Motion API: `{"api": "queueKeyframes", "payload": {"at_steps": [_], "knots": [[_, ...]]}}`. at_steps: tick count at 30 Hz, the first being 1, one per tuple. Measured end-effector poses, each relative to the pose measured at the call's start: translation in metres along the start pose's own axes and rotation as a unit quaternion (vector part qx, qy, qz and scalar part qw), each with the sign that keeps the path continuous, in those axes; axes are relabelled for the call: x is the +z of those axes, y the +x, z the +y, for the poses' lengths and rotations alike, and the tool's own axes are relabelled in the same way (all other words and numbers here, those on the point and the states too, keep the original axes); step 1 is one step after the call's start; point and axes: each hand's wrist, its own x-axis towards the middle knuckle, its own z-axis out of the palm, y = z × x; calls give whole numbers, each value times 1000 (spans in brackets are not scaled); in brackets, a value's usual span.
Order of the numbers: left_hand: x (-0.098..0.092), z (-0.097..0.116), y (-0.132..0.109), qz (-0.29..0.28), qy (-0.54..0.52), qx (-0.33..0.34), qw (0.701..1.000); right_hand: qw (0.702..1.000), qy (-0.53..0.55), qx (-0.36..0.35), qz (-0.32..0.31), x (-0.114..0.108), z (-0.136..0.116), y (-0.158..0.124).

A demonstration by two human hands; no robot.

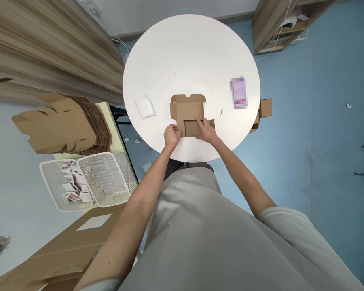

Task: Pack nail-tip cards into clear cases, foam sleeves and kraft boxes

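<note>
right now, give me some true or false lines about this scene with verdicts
1. The left hand and right hand both touch the cardboard box. True.
2. The box's lid is shut. False: the lid is open.
3. A white packet lies left of the box. True.
4. The purple item is on the floor. False: the purple item is on the white table.
5. Flattened cartons are stacked left of the table. True.

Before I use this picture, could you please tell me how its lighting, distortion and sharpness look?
In the head view, bright light leaves the white table pale with little surface detail; in the head view, wide-angle stretch makes the grey clothing loom near the bottom edge; in the head view, the purple item is pixelated, while the cardboard box keeps clear outlines.
</note>
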Motion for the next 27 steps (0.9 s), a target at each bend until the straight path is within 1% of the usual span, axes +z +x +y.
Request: {"api": "queueKeyframes", "payload": {"at_steps": [4, 10, 13, 17, 21, 23, 25, 27], "knots": [[2, 2, 6, 7, 17, -5, 1000, 1000, -14, -7, -1, 1, 0, 0], [1, -3, 9, -19, 37, -27, 999, 1000, -22, -13, -7, 4, 2, -1], [4, -4, 9, -21, 60, -24, 998, 1000, -19, -15, -13, 3, 2, -2], [7, -1, 8, -20, 90, -15, 996, 1000, 0, -12, -9, 3, 0, 0], [8, 3, 7, -11, 75, -11, 997, 1000, 10, -11, -4, 2, -5, -5], [9, 4, 6, -10, 65, -11, 998, 999, 34, -4, 21, 0, -3, -13], [9, 4, 6, -13, 72, -13, 997, 994, 64, 9, 86, -3, 5, -24], [10, 4, 6, -17, 90, -12, 996, 982, 86, 51, 161, -4, 18, -35]]}}
